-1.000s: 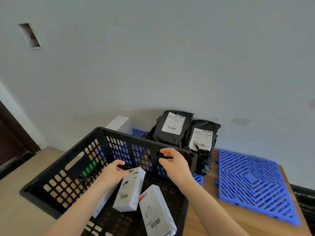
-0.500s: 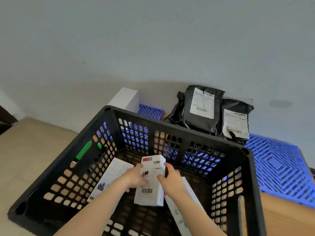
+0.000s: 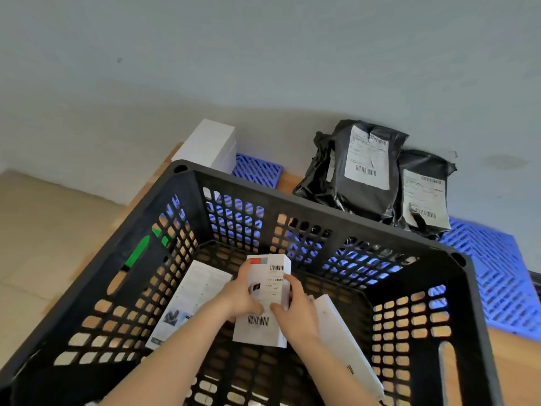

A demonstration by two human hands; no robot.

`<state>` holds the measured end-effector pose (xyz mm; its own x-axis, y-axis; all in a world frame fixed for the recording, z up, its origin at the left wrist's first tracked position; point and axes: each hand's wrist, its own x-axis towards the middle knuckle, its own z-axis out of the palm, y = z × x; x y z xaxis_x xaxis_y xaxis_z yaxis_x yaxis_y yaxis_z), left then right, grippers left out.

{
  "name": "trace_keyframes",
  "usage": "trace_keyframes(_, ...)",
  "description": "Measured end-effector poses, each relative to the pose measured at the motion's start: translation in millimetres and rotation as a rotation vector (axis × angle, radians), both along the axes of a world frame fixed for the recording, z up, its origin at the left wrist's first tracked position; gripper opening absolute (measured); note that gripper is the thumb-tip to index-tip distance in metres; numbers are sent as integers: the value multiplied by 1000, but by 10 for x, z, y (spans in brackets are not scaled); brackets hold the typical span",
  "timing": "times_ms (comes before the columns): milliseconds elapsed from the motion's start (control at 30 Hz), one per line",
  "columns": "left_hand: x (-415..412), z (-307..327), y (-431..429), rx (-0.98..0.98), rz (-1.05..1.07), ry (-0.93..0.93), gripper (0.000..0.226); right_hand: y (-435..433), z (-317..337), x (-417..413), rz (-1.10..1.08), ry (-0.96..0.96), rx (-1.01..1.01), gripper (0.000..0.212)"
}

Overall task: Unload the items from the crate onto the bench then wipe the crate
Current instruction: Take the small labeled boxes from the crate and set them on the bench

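Note:
A black perforated plastic crate [image 3: 319, 212] fills the lower view, standing on the wooden bench [image 3: 515, 367]. Inside it both my hands hold one white barcoded box [image 3: 270, 276]: my left hand [image 3: 241, 295] grips its left side, my right hand [image 3: 295, 309] its right side. A flat white box with a picture [image 3: 190, 300] lies on the crate floor to the left. A long white box [image 3: 342, 338] lies to the right, partly under my right forearm.
Two black labelled mail bags [image 3: 369, 168] lean against the grey wall behind the crate. A white box [image 3: 207, 145] stands at the far left corner. Blue plastic grid mats [image 3: 494, 273] lie on the bench right and behind. Beige floor is at left.
My right hand left the crate's far rim and came down onto the white box, joining my left hand. The camera tilted down and closer over the crate.

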<state>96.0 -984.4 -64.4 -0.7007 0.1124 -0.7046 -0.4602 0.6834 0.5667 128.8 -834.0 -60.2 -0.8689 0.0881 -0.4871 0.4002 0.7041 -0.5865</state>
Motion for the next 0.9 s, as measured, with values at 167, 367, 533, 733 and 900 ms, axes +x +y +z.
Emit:
trace_keyframes(167, 1, 167, -25, -5, 10, -63, 114, 8, 95, 38, -58, 11, -102, 66)
trace_keyframes(367, 31, 634, -109, -23, -15, -11, 115, -5, 407, 84, -86, 81, -215, 65)
trace_keyframes(533, 106, 1121, -281, -23, -1, 85, 109, 9, 770, 144, -64, 166, -326, 63)
trace_keyframes(733, 323, 1611, -163, -76, 20, 294, 104, 169, 1167, 362, -99, 302, -459, 59)
trace_keyframes(900, 614, 1967, 289, -87, -14, 545, 100, 639, 1524, 603, -125, 438, -600, 57)
